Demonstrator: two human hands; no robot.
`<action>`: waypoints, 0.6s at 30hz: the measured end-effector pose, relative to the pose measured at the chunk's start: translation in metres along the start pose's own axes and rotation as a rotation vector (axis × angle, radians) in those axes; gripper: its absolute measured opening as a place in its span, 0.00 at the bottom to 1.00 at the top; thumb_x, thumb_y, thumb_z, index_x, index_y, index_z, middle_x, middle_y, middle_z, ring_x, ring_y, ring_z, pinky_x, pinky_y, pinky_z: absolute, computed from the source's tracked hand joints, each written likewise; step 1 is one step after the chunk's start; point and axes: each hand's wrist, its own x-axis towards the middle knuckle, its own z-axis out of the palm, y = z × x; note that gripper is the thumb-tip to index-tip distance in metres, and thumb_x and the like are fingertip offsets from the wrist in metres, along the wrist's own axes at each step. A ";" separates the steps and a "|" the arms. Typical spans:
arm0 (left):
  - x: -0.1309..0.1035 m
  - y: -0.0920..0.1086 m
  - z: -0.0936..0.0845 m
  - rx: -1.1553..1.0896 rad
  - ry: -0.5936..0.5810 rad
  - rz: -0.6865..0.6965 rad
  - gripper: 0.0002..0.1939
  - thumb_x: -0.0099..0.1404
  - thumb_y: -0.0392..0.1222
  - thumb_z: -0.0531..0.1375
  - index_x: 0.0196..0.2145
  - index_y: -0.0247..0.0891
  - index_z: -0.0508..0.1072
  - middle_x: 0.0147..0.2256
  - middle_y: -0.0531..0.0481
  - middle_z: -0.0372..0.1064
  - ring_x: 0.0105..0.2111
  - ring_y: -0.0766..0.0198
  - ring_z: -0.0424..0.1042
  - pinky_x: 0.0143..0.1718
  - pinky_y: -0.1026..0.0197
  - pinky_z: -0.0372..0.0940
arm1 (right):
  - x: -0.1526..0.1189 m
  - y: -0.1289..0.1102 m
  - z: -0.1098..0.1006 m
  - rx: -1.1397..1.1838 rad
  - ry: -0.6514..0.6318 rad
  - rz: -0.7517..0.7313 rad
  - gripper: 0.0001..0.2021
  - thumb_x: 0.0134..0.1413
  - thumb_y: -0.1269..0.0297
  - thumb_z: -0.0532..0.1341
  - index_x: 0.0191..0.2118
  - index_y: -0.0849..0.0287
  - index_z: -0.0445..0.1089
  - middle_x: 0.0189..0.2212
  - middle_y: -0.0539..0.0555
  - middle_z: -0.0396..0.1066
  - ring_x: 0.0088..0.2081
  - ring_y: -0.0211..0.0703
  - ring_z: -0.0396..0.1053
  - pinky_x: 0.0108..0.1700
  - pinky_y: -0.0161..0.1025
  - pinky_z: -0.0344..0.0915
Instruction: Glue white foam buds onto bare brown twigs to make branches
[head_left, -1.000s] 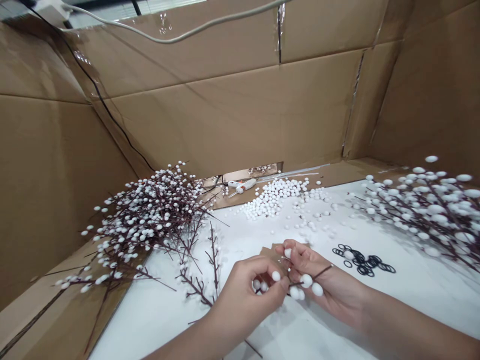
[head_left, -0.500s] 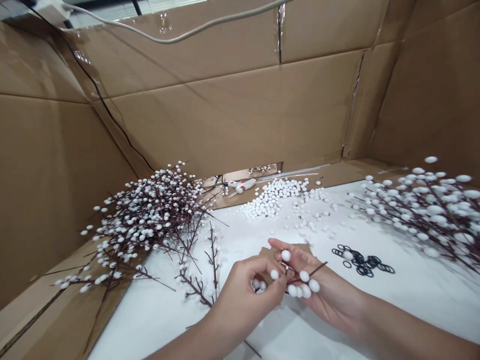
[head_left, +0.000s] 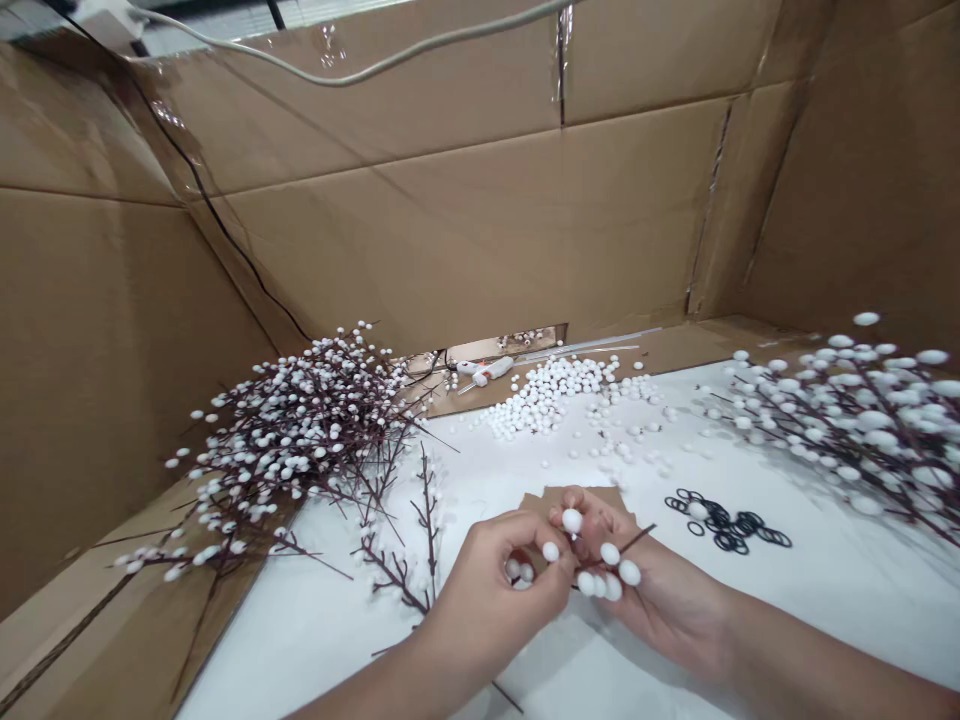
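Between my hands is an artificial berry branch [head_left: 628, 572], a brown stem with several white foam berries. My left hand [head_left: 499, 590] pinches this branch with thumb and index finger, berries showing around its grip. My right hand [head_left: 660, 590] supports the stem from the other side, palm turned up. Its fingertips are closed on a white berry [head_left: 571, 521] at the top of the branch. The stem parts inside both hands are hidden. Below lies a piece of brown cardboard [head_left: 600, 497], partly covered by the hands.
Finished-looking berry branches are heaped at left [head_left: 300, 420] and right [head_left: 874, 430]. Bare brown twigs [head_left: 427, 510] lie left of my hands. Loose white berries [head_left: 555, 390], a white glue gun [head_left: 484, 371] and black rings [head_left: 724, 525] lie on the white table [head_left: 300, 630]. Cardboard walls [head_left: 420, 220] surround it.
My right index finger, stretched out before, has curled in onto the top berry. My left hand and the branch have stayed nearly in place.
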 end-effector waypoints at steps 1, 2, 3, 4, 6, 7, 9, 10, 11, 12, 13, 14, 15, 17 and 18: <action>0.000 0.000 0.000 -0.003 0.002 -0.002 0.06 0.52 0.38 0.55 0.20 0.37 0.62 0.23 0.50 0.64 0.26 0.65 0.62 0.29 0.63 0.57 | 0.000 0.000 0.000 -0.004 0.002 0.002 0.09 0.43 0.61 0.66 0.27 0.57 0.66 0.26 0.48 0.62 0.24 0.33 0.58 0.34 0.33 0.62; 0.000 0.000 0.000 -0.005 0.002 -0.004 0.06 0.52 0.38 0.54 0.20 0.37 0.62 0.23 0.50 0.64 0.26 0.64 0.62 0.29 0.63 0.57 | 0.000 0.000 0.000 -0.008 0.000 0.004 0.09 0.43 0.60 0.66 0.27 0.57 0.66 0.26 0.48 0.63 0.23 0.33 0.58 0.34 0.33 0.62; -0.001 -0.001 0.000 -0.008 0.002 -0.005 0.06 0.52 0.38 0.54 0.20 0.37 0.62 0.23 0.50 0.64 0.26 0.64 0.62 0.29 0.63 0.57 | 0.001 0.001 0.000 -0.011 -0.004 0.005 0.09 0.43 0.60 0.66 0.27 0.57 0.66 0.26 0.48 0.63 0.23 0.33 0.57 0.33 0.34 0.62; -0.001 -0.001 0.000 -0.011 0.000 -0.007 0.06 0.52 0.38 0.54 0.20 0.37 0.62 0.23 0.50 0.64 0.26 0.64 0.62 0.29 0.63 0.57 | 0.001 0.001 0.000 -0.014 -0.008 0.003 0.10 0.43 0.59 0.66 0.26 0.57 0.66 0.25 0.48 0.63 0.22 0.33 0.57 0.33 0.34 0.61; -0.001 -0.001 0.000 -0.016 0.001 -0.015 0.06 0.52 0.38 0.54 0.20 0.37 0.63 0.23 0.49 0.65 0.26 0.64 0.63 0.29 0.63 0.57 | 0.001 0.001 0.000 -0.014 -0.009 -0.007 0.11 0.41 0.59 0.67 0.26 0.57 0.66 0.25 0.48 0.63 0.22 0.33 0.57 0.33 0.34 0.61; -0.001 -0.001 0.000 -0.015 0.001 -0.019 0.05 0.52 0.38 0.55 0.20 0.37 0.63 0.23 0.49 0.65 0.26 0.64 0.63 0.29 0.63 0.57 | 0.001 0.001 0.001 -0.011 -0.006 -0.010 0.11 0.40 0.59 0.67 0.26 0.57 0.66 0.26 0.48 0.63 0.23 0.33 0.57 0.33 0.34 0.61; 0.000 -0.001 0.000 -0.010 0.002 -0.025 0.05 0.51 0.38 0.55 0.20 0.37 0.63 0.24 0.49 0.65 0.26 0.64 0.63 0.29 0.63 0.57 | 0.001 0.000 0.001 0.001 -0.004 -0.008 0.12 0.39 0.58 0.68 0.27 0.57 0.66 0.26 0.48 0.64 0.24 0.33 0.58 0.33 0.34 0.61; 0.000 -0.001 0.000 -0.008 0.001 -0.027 0.05 0.51 0.38 0.55 0.20 0.36 0.63 0.24 0.49 0.65 0.26 0.64 0.63 0.29 0.63 0.57 | 0.001 0.000 0.001 0.007 -0.005 -0.003 0.12 0.39 0.58 0.69 0.27 0.57 0.66 0.27 0.48 0.64 0.25 0.34 0.59 0.33 0.34 0.60; 0.000 -0.001 0.000 -0.006 0.001 -0.030 0.06 0.51 0.39 0.55 0.20 0.36 0.63 0.24 0.49 0.65 0.26 0.64 0.63 0.29 0.63 0.57 | 0.001 0.000 0.001 0.009 -0.005 0.004 0.12 0.38 0.58 0.69 0.27 0.57 0.66 0.27 0.48 0.64 0.25 0.34 0.59 0.33 0.34 0.60; 0.001 -0.001 0.000 -0.008 0.000 -0.032 0.06 0.51 0.39 0.55 0.20 0.36 0.63 0.24 0.49 0.66 0.26 0.64 0.63 0.29 0.63 0.57 | 0.000 0.000 0.000 0.007 0.000 0.012 0.12 0.38 0.58 0.69 0.27 0.57 0.67 0.27 0.48 0.64 0.26 0.35 0.60 0.34 0.34 0.60; 0.001 -0.002 0.000 -0.014 -0.001 -0.033 0.06 0.51 0.39 0.55 0.20 0.36 0.63 0.24 0.49 0.65 0.26 0.64 0.63 0.29 0.63 0.57 | 0.000 0.001 0.000 0.004 0.012 0.021 0.13 0.38 0.57 0.69 0.27 0.57 0.67 0.27 0.48 0.64 0.28 0.36 0.61 0.34 0.34 0.60; 0.001 -0.002 -0.001 -0.024 -0.002 -0.034 0.06 0.51 0.39 0.55 0.20 0.36 0.63 0.24 0.49 0.65 0.26 0.64 0.63 0.29 0.63 0.57 | 0.000 0.001 -0.001 0.002 0.026 0.025 0.13 0.38 0.56 0.68 0.27 0.57 0.68 0.27 0.49 0.64 0.29 0.37 0.61 0.35 0.34 0.60; 0.001 -0.003 -0.001 -0.033 -0.004 -0.034 0.06 0.51 0.39 0.55 0.20 0.36 0.63 0.23 0.49 0.65 0.26 0.64 0.63 0.29 0.64 0.57 | 0.000 0.002 -0.002 0.002 0.045 0.027 0.14 0.38 0.54 0.68 0.27 0.57 0.69 0.27 0.49 0.64 0.31 0.38 0.62 0.35 0.35 0.60; 0.001 -0.003 -0.001 -0.051 -0.003 -0.033 0.06 0.52 0.39 0.55 0.20 0.36 0.63 0.23 0.50 0.64 0.26 0.65 0.62 0.29 0.64 0.57 | 0.001 0.003 -0.003 0.016 0.081 0.026 0.15 0.38 0.52 0.67 0.29 0.57 0.70 0.27 0.49 0.64 0.33 0.40 0.63 0.36 0.35 0.59; 0.001 -0.003 -0.001 -0.056 -0.003 -0.034 0.06 0.52 0.39 0.55 0.20 0.36 0.63 0.23 0.50 0.64 0.26 0.65 0.62 0.29 0.64 0.57 | 0.001 0.003 -0.003 0.026 0.091 0.024 0.15 0.38 0.52 0.67 0.29 0.56 0.70 0.27 0.49 0.64 0.33 0.39 0.63 0.36 0.34 0.59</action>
